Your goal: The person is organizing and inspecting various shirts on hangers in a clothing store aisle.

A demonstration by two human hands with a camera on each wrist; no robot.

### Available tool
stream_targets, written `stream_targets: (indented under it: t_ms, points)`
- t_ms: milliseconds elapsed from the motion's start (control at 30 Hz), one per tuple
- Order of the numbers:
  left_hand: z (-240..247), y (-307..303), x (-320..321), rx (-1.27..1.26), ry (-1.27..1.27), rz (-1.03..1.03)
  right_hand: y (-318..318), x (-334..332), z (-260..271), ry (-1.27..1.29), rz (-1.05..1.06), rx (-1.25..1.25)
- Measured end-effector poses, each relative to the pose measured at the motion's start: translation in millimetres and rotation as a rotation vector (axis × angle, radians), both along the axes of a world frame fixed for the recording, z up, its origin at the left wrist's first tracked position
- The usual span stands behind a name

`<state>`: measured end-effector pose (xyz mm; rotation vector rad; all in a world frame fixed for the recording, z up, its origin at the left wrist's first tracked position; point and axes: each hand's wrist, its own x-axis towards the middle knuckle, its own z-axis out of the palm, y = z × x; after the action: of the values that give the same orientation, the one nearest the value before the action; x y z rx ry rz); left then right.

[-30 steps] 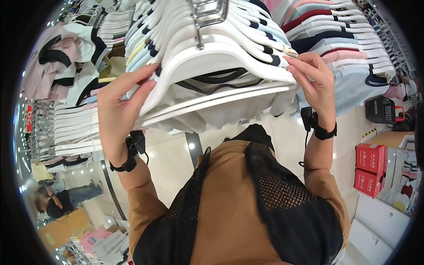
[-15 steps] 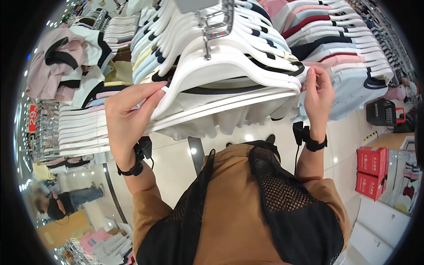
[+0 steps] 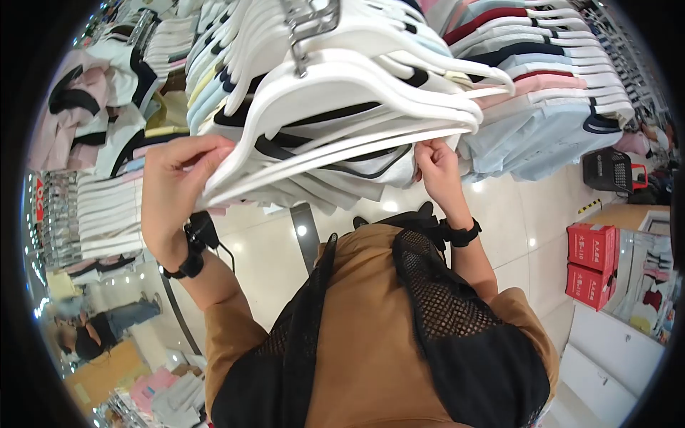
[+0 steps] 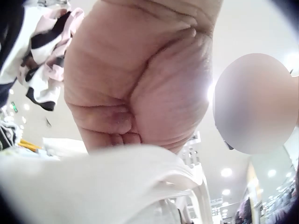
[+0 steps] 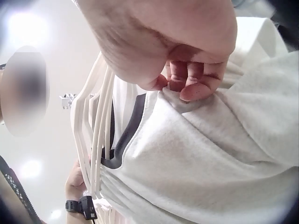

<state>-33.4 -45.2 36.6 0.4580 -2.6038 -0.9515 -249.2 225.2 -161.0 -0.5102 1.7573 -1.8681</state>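
In the head view, several white hangers hang from a metal rail hook in front of me. A light grey T-shirt with a dark neckline band droops below the front hanger, whose right end is bare. My left hand pinches the left end of the front hanger with thumb and fingers; in the left wrist view a white surface hides its fingertips. Below the hanger's right end, my right hand holds a bunched bit of the T-shirt between thumb and curled fingers.
Further racks of hung shirts stand close on the right. Pink and white garments hang on the left. Red boxes and a dark basket stand at right. A person is in the lower left.
My right hand has left the hanger's right end and moved down and inward with the T-shirt's fabric, baring that end. My left hand has stayed at the left end.
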Motion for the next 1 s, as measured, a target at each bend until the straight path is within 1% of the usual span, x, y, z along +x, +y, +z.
stream_targets:
  t_ms: [33, 67, 133, 167, 267, 300, 333, 433, 467, 533, 567, 600, 633, 667, 700, 733, 800, 833, 867, 933, 967, 1000]
  points:
    - [-3.1, -7.1, 5.1, 0.060, -0.031, -0.005, -1.6, 5.5, -2.5, 0.015, 0.017, -0.057]
    - [-6.1, -12.0, 9.7, 0.134, -0.022, 0.031, -3.5, 11.4, -4.6, 0.028, 0.034, -0.114]
    - [-11.3, -21.3, 20.3, 0.196, -0.004, 0.116, -7.9, 21.1, 2.4, 0.038, 0.045, -0.102]
    - [-14.1, -21.2, 24.3, 0.240, 0.022, 0.125, -9.0, 22.7, 3.4, 0.033, 0.042, -0.133]
    - [-23.0, -24.4, 40.1, 0.264, -0.004, 0.163, -13.9, 25.5, 2.0, 0.032, 0.063, -0.197]
    - [-28.0, -28.1, 47.7, 0.280, -0.070, 0.148, -15.5, 28.1, 4.7, -0.002, 0.092, -0.188]
    - [-34.3, -28.8, 53.4, 0.280, -0.076, 0.153, -17.0, 30.5, 6.2, -0.034, 0.118, -0.179]
    - [-54.1, -25.8, 67.3, 0.470, -0.055, 0.137, -27.6, 37.9, 2.4, -0.030, 0.191, -0.212]
    - [-59.7, -24.0, 69.1, 0.472, -0.057, 0.141, -29.3, 40.1, 2.3, -0.026, 0.222, -0.221]
    - [-69.1, -19.3, 72.7, 0.399, -0.070, 0.168, -31.5, 41.1, 2.7, -0.050, 0.262, -0.196]
    - [-77.1, -19.9, 75.6, 0.280, -0.087, 0.181, -32.5, 39.6, 0.6, -0.053, 0.306, -0.176]
    - [-81.6, -17.5, 75.4, 0.283, -0.093, 0.188, -33.1, 38.8, 0.8, -0.056, 0.350, -0.156]
    - [-85.5, -13.4, 73.4, 0.213, -0.151, 0.247, -32.7, 37.7, 3.2, -0.063, 0.356, -0.154]
    - [-91.2, -12.1, 73.6, 0.142, -0.209, 0.306, -31.5, 35.5, 8.2, -0.056, 0.444, -0.047]
    - [-111.2, -16.0, 77.1, 0.100, -0.131, 0.272, -30.5, 33.4, 14.1, -0.047, 0.532, 0.061]
    - [-123.6, -15.2, 78.7, 0.102, -0.135, 0.276, -29.0, 30.4, 17.2, -0.052, 0.535, 0.061]
    - [-140.8, -8.5, 74.7, 0.061, -0.073, 0.238, -24.6, 22.5, 22.6, 0.174, 0.793, 0.213]
    - [-143.8, -4.3, 73.1, 0.129, -0.144, 0.252, -21.9, 18.9, 26.6, 0.248, 0.861, 0.315]
    - [-154.6, -2.2, 73.3, 0.158, -0.148, 0.264, -17.6, 14.8, 26.4, 0.248, 0.861, 0.315]
    - [-172.7, 1.1, 73.7, 0.096, -0.019, 0.185, -9.7, 5.6, 24.5, 0.525, 0.987, 0.446]
    - [-171.8, 1.4, 75.1, 0.090, -0.019, 0.188, -2.9, 4.6, 24.8, 0.555, 0.972, 0.382]
    - [-165.6, 4.7, 76.0, 0.231, -0.123, 0.217, 0.3, -1.8, 24.4, 0.558, 0.973, 0.376]
